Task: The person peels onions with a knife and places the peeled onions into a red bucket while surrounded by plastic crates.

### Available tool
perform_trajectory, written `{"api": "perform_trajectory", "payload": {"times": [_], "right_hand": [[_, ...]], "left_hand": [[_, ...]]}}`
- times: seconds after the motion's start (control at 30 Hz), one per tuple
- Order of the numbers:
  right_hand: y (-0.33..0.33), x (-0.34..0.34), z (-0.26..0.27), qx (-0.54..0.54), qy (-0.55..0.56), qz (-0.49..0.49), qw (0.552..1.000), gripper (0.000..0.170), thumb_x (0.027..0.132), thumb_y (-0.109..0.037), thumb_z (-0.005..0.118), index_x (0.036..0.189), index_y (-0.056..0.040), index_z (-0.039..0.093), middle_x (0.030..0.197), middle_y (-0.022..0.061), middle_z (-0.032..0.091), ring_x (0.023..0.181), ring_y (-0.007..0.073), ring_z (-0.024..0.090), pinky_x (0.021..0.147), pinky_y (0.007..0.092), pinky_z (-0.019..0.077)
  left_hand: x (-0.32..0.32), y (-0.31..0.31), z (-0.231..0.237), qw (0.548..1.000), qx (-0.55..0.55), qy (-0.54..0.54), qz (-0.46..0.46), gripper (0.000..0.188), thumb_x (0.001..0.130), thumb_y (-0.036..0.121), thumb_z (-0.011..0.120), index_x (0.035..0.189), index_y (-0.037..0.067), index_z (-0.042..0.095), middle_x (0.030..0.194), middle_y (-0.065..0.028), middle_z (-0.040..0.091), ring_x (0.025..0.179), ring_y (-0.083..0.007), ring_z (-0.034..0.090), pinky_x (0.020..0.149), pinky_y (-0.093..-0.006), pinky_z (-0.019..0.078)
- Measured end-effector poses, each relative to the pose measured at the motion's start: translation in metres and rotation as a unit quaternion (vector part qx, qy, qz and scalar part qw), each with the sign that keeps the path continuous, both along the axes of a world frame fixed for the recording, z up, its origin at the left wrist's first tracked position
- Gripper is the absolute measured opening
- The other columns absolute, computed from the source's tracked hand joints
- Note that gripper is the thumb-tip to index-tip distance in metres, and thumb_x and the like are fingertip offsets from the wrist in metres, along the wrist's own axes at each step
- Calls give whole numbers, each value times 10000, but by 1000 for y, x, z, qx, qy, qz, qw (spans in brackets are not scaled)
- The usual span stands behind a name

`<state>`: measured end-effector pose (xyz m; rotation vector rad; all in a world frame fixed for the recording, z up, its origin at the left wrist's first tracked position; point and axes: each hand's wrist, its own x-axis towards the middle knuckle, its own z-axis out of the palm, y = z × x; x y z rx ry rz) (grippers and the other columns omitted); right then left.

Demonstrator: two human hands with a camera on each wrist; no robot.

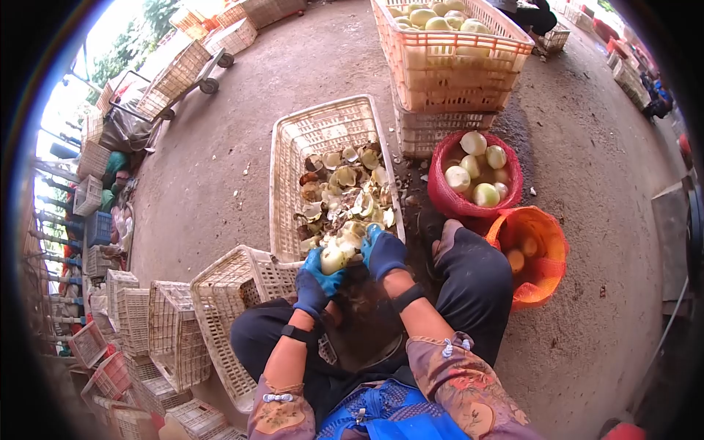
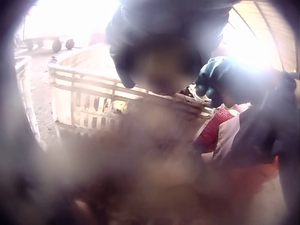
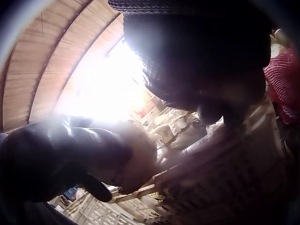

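In the head view my left hand (image 1: 317,282), in a blue glove, grips a pale peeled onion (image 1: 334,259) at the near edge of a white plastic crate (image 1: 276,169). My gloved right hand (image 1: 383,253) is just right of the onion, its fingers curled over at the crate's near end; whether it holds anything is hidden. Onion skins and peelings (image 1: 345,183) lie in the crate. The left wrist view is blurred, with the left hand (image 2: 161,56) dark at its top. In the right wrist view both hands are dark, the right hand (image 3: 201,61) uppermost.
Right of the crate stand a red tub (image 1: 438,192) of peeled onions and an orange basket (image 1: 555,275) with a few onions. Beyond them are stacked crates (image 1: 462,84), the upper one full of onions. Empty crates (image 1: 176,334) crowd the left; a cart (image 1: 209,86) stands farther back.
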<state>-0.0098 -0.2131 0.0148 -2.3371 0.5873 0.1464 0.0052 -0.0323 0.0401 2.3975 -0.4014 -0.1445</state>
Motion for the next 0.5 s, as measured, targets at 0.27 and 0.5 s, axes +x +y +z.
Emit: {"api": "perform_trajectory", "payload": {"times": [0.27,0.5], "right_hand": [[5,-5,21,180,-78,90,976,340,867,-302,568,1187,-199,623,1008,186,681,903,364,662,785,458,528],[29,4,-5,17,-40,118,992,218,842,-304,614,996,-152,647,911,145,684,864,371,653,738,475,519]], "left_hand": [[6,3,-1,970,-195,128,61,520,719,86,742,1197,-10,561,1044,-120,666,893,-180,651,780,-307,538],[11,6,2,919,-323,211,76,562,749,34,723,1284,40,552,1069,-68,651,897,-175,649,712,-278,572]]}}
